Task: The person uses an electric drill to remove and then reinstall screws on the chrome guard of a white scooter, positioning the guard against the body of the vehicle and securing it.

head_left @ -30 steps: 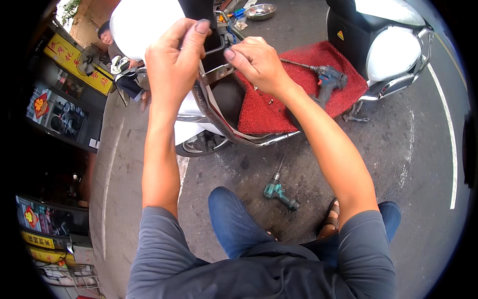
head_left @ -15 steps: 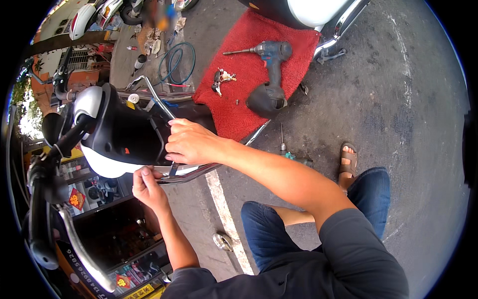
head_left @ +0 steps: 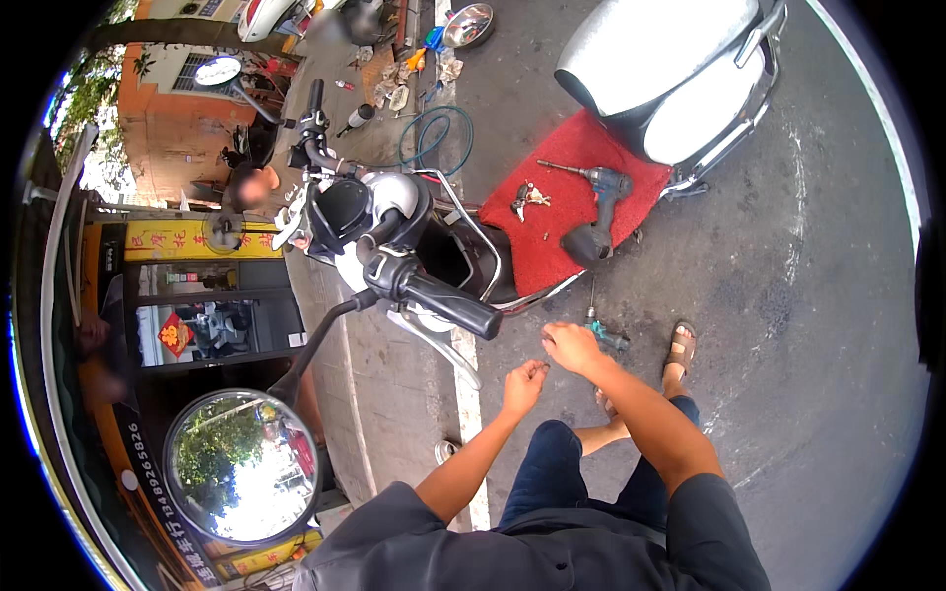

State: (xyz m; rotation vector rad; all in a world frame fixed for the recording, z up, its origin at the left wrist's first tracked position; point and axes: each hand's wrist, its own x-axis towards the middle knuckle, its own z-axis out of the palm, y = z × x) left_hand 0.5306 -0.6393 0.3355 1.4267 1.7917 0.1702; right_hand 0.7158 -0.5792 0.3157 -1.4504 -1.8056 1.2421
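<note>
On red mat (head_left: 537, 254): drill (head_left: 607, 189) | near handlebar (head_left: 450, 302): hands (head_left: 524, 387), contents unclear

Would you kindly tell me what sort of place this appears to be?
Probably a roadside scooter repair spot: a white scooter stands outdoors beside a shopfront, a power driver lies on the red mat across it, and a green drill lies on the ground.

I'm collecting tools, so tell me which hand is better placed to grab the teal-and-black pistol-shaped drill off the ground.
Right, probably: the right hand appears closer to the drill, while the left hand is farther left.
</note>
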